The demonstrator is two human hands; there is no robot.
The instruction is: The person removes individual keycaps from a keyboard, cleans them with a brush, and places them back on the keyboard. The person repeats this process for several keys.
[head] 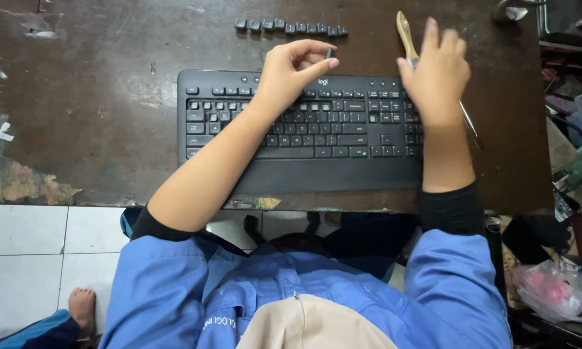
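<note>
A black keyboard [317,132] lies on a dark worn table [97,97]. My left hand [291,74] hovers over its upper middle, pinching a small dark keycap [329,53] between thumb and forefinger. My right hand [436,74] rests over the keyboard's right end, fingers apart, lying on a tool with a pale wooden handle [404,32] and a thin metal shaft [470,123] that sticks out below the hand. Beyond the keyboard, several loose dark keycaps [291,27] sit in a row. Some key positions on the keyboard's left part look bare.
Clutter fills the right side: cables, a plastic bag [552,287] and dark boxes. White floor tiles [39,245] show below the table's front edge, where another person's bare foot [81,307] stands at lower left. A metal object [514,10] sits at the table's far right.
</note>
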